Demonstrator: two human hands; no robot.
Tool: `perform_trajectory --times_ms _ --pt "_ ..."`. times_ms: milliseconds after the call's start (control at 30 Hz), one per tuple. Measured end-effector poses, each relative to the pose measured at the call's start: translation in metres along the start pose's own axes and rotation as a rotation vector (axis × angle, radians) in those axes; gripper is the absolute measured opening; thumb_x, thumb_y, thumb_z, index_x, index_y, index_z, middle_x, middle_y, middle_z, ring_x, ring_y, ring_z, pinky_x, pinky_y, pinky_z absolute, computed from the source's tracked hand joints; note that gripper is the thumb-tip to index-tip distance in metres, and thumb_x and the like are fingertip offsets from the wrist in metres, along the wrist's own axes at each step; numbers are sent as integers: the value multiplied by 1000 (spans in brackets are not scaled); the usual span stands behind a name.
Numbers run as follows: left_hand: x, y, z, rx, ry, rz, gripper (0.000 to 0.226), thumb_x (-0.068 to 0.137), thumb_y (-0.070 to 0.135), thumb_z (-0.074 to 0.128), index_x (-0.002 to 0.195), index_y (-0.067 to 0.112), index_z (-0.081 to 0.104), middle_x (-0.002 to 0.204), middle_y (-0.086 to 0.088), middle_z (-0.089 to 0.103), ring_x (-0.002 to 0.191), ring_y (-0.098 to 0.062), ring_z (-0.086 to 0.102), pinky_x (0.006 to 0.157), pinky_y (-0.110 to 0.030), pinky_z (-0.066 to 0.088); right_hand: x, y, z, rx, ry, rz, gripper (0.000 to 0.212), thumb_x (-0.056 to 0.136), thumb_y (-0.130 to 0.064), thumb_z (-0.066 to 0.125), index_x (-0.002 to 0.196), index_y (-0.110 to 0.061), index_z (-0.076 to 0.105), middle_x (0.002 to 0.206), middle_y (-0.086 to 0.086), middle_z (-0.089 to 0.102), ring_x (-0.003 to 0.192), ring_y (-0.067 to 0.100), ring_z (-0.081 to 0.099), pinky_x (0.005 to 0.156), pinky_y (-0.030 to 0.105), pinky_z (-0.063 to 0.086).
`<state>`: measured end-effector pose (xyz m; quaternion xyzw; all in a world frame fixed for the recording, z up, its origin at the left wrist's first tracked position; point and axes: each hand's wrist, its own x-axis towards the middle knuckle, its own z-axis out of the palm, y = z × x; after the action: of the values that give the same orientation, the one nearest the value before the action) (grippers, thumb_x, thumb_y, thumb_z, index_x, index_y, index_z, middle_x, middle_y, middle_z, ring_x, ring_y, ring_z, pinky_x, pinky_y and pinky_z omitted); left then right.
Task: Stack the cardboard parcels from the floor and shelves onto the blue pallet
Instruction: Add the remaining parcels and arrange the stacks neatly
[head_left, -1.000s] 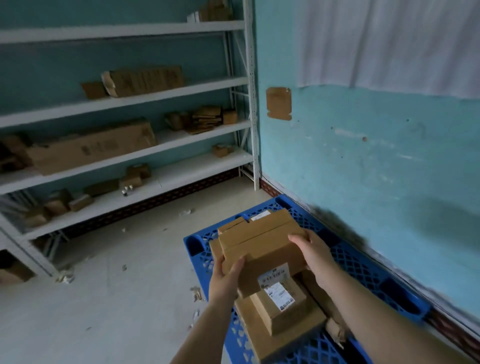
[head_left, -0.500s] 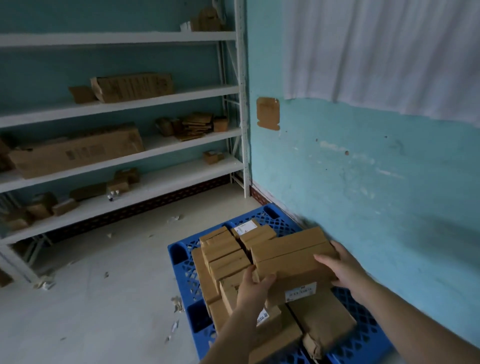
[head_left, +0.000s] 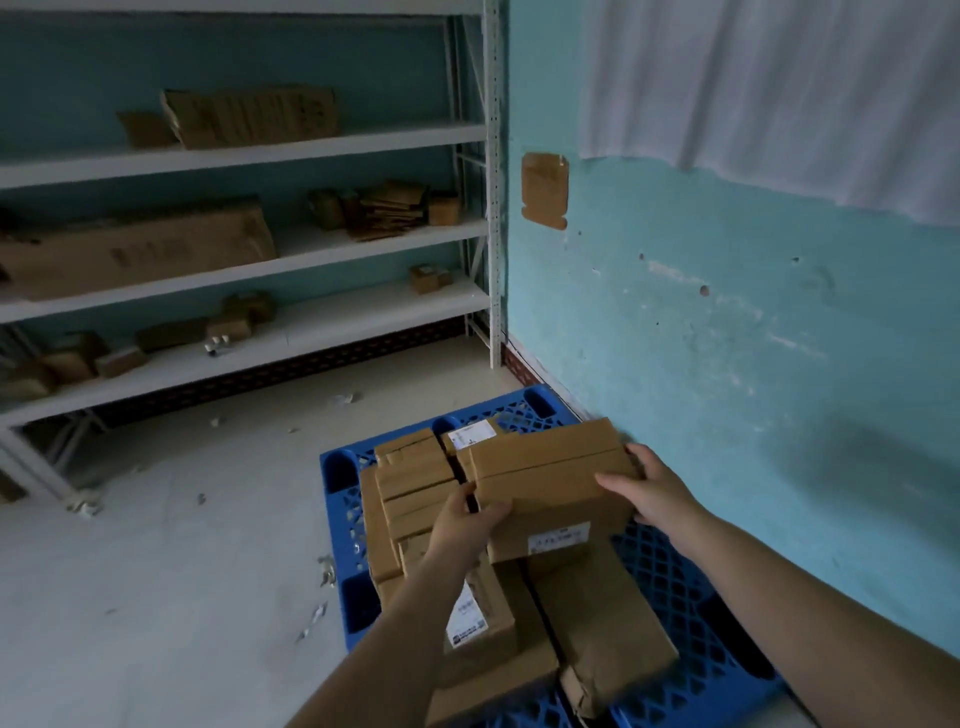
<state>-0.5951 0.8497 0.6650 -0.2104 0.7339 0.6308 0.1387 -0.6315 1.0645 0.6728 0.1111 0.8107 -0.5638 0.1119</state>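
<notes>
Cardboard parcel (head_left: 553, 480) carried over blue pallet (head_left: 675, 582), label facing person. Left hand (head_left: 462, 530) clamps near-left corner, right hand (head_left: 657, 493) wraps far-right end: grip at opposite ends, likely to keep load level. Parcel hangs above stacked parcels (head_left: 415, 483) on pallet, its left edge close beside them; contact underneath not clear. Bare blue lattice shows right of parcel, toward wall (head_left: 727, 338); best free spot, my guess. More parcels wait on shelves (head_left: 260, 150) beyond pallet.

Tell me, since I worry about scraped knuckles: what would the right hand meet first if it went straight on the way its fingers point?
The right hand points left across the held parcel, so it meets that cardboard first.
</notes>
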Motion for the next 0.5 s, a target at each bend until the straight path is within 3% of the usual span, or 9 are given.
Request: perform_trajectory --times_ms 67,167,300,500 --pt "11 6 19 -4 44 -17 60 84 34 62 138 27 36 126 -7 53 108 -25 53 85 -37 46 23 4 -19 -45 -70 -35 66 85 -28 66 142 -22 32 130 2 50 104 18 50 83 35 45" --pt "19 14 55 -63 86 -79 58 85 32 62 137 29 37 121 -5 53 105 -24 54 85 -39 48 59 13 -52 -140 -162 -50 73 81 -35 69 142 -24 31 136 1 49 115 21 51 100 46 44" --pt "33 20 101 -104 139 -137 58 86 31 60 139 30 35 130 -6 50 114 -26 51 93 -42 47 100 28 -85 -239 -256 -41 71 81 -35 69 139 -22 31 135 4 49 115 23 51 101 47 43" --pt "53 9 143 -168 189 -261 62 86 29 59 142 29 32 135 -6 47 120 -25 48 96 -39 45 145 49 -102 -310 -427 44 85 86 -29 67 150 -20 12 147 7 36 130 27 41 99 36 37"
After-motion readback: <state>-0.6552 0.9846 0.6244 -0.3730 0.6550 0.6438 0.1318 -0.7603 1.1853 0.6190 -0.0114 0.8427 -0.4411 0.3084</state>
